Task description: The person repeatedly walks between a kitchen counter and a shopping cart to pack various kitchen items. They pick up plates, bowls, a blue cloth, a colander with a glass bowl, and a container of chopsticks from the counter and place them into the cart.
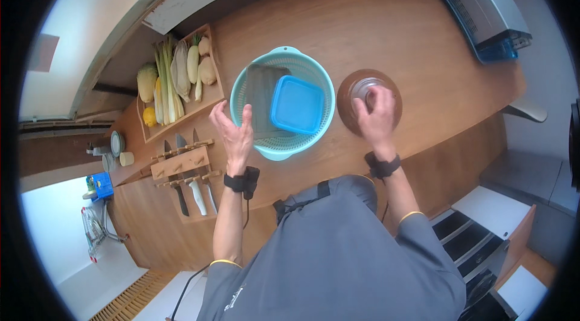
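Now the right hand [376, 111] rests closed on a glass lid [366, 88] over a brown plate [349, 109]. Beside, the left hand [234, 131] is open, touching the rim of a colander [314, 76] with a blue box [296, 105].

wooden counter [393, 37], bright window [90, 25] at left, wooden floor slats [130, 297], white drawers [468, 242] at right.

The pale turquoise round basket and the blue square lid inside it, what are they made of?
The pale turquoise round slotted basket looks like moulded plastic: even matte colour, fine regular slots in its wall. The blue square lid seems plastic too: smooth, uniform colour, rounded corners, slight sheen.
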`<state>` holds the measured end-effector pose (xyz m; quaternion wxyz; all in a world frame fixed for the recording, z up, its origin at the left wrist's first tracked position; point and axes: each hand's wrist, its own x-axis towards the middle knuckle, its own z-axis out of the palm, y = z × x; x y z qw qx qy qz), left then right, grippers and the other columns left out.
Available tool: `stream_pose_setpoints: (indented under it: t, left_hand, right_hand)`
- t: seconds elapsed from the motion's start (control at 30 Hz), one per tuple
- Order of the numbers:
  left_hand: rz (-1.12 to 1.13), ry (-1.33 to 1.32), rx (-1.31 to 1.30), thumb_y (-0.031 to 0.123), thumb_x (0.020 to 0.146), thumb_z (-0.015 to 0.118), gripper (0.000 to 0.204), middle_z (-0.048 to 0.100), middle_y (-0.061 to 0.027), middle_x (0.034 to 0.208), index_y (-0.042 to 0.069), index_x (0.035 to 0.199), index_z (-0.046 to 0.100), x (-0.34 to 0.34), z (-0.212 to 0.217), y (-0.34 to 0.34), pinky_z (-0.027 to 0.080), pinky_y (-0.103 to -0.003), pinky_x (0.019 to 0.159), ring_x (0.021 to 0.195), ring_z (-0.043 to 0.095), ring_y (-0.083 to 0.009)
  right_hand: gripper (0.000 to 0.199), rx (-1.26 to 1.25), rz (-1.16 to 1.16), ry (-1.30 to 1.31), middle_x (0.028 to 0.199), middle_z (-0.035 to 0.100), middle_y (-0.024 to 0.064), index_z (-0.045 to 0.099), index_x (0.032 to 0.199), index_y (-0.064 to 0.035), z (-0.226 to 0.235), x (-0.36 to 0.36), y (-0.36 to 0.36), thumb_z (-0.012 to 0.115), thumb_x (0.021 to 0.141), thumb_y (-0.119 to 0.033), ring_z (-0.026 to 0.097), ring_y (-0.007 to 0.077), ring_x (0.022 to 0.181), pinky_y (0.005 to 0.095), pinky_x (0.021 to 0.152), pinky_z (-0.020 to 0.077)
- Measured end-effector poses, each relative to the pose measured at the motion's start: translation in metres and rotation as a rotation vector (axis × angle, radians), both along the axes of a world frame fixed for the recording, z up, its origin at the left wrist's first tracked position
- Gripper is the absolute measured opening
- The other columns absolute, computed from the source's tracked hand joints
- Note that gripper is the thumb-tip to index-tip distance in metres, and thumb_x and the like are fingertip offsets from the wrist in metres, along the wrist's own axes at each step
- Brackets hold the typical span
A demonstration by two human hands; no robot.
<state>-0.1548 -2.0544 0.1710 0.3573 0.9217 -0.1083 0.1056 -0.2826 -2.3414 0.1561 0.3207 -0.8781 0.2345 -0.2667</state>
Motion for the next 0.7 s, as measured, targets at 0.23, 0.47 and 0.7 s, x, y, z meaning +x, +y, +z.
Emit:
stream_pose_setpoints:
  t: [0.23,0.47,0.7]
  left_hand:
    - [0.094,0.231,-0.298,0.046,0.092,0.049,0.067,0.044,-0.0264,0.125,-0.004,0.131,0.028,-0.002,-0.022,-0.008,0.037,-0.041,0.098,0.113,0.048,-0.0337]
    - [0.134,0.506,-0.423,0.027,0.092,0.05,0.037,0.062,-0.0163,0.097,-0.002,0.114,0.051,0.014,-0.068,0.026,0.047,-0.037,0.08,0.089,0.06,-0.0249]
    - [0.087,0.852,-0.664,0.013,0.085,0.054,0.028,0.066,-0.0088,0.093,-0.001,0.107,0.063,-0.002,-0.021,0.02,0.051,-0.034,0.076,0.086,0.061,-0.0161]
  right_hand:
    - [0.062,-0.159,0.048,0.236,0.121,0.045,0.0181,0.046,0.123,-0.0022,-0.027,-0.024,-0.037,0.076,0.07,-0.018,0.044,0.0373,0.109,0.0441,0.092,0.0388]
    - [0.063,-0.208,0.052,0.271,0.12,0.046,0.0192,0.046,0.123,-0.0001,-0.029,-0.013,-0.034,0.076,0.071,-0.019,0.045,0.0374,0.107,0.0449,0.092,0.039]
    - [0.061,-0.3,0.182,0.357,0.117,0.049,0.0236,0.045,0.123,0.0007,-0.018,-0.009,-0.04,0.073,0.073,-0.021,0.046,0.0387,0.109,0.0461,0.094,0.0384]
